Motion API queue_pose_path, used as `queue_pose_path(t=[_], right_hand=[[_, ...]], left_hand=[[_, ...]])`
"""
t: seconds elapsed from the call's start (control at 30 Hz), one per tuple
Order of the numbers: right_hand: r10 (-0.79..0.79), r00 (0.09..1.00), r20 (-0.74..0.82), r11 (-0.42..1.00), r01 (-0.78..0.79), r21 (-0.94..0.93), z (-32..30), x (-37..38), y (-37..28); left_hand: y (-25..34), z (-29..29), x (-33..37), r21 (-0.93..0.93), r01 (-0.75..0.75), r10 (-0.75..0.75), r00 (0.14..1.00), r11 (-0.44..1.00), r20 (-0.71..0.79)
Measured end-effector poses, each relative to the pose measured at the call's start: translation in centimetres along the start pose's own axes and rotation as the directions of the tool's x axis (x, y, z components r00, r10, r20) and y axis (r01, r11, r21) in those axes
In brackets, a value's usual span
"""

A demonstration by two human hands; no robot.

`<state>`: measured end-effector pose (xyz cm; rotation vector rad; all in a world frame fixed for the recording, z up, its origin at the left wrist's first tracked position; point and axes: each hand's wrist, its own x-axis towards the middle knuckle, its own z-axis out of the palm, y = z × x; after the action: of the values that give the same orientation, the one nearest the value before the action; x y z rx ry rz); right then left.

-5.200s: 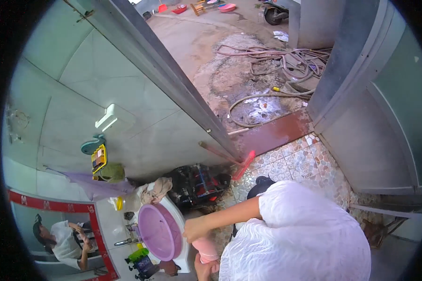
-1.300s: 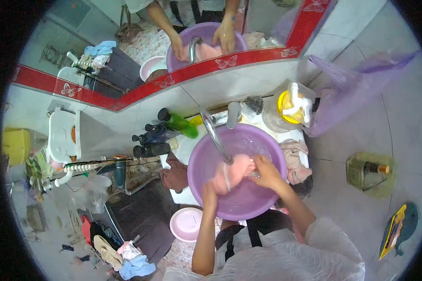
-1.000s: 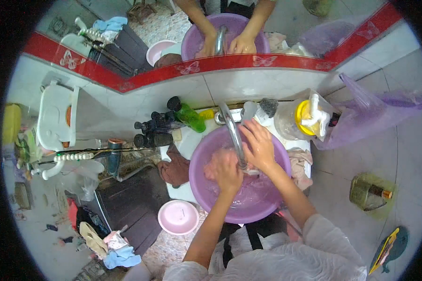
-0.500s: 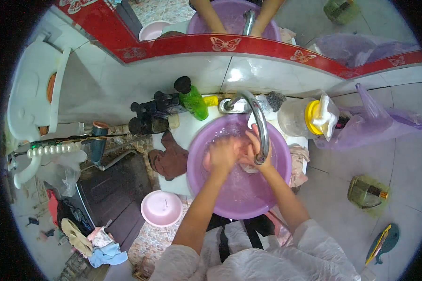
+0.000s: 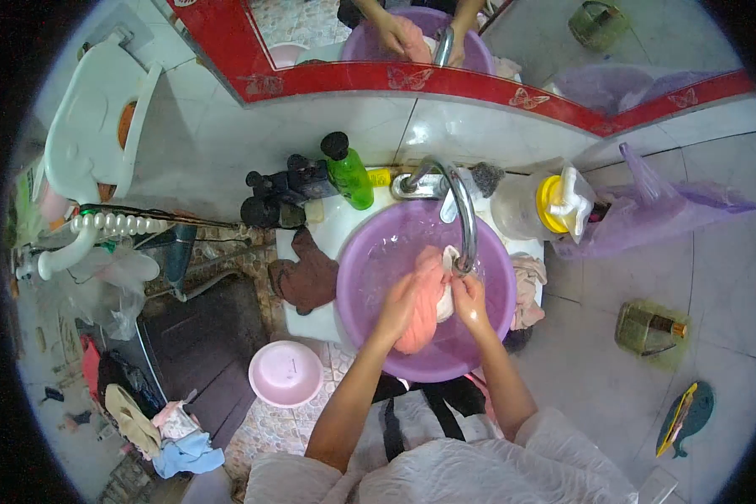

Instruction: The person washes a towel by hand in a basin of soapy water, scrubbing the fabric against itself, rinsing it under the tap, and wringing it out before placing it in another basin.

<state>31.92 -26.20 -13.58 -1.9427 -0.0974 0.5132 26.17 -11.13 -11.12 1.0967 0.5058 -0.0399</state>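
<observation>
A wet pink cloth [image 5: 424, 304] with a white part is lifted above the water in a purple basin [image 5: 359, 336]. My left hand [image 5: 400, 311] wraps round its pink side. With its fingers closed, my right hand [image 5: 469, 302] grips the white part just below the spout. The curved chrome faucet [image 5: 467, 220] arches over the basin and partly hides the cloth's upper end. Clear water with some bubbles lies in the basin. The cloth's exact kind of garment cannot be made out.
A brown cloth [image 5: 301, 275] lies left of the basin, a beige cloth [image 5: 527, 292] right. Behind stand a green bottle [image 5: 350, 178], dark bottles [image 5: 305, 178] and a big yellow-lidded jar [image 5: 525, 207]. A pink bowl [image 5: 286, 375] sits lower left. A red-framed mirror [image 5: 328, 82] spans the wall.
The pink cloth has come up out of the water and into plain sight. My hands, blurred and low in the basin before, now hold it up between them. The view has shifted slightly.
</observation>
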Motion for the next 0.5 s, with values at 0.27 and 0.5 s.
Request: queue_pose_path(t=[0.27,0.5], right_hand=[[-0.242,0.915,-0.323,0.833,0.025,-0.553,1.1,1.9,1.1],[-0.243,0.936,-0.257,0.782,0.032,-0.623,4.0,5.2,5.3]], left_hand=[[-3.7,2.1,-0.4,0.887,0.263,0.150,0.929,0.380,-0.339],[-7.9,2.2,3.4,0.981,0.185,0.091,0.978,0.054,-0.190]])
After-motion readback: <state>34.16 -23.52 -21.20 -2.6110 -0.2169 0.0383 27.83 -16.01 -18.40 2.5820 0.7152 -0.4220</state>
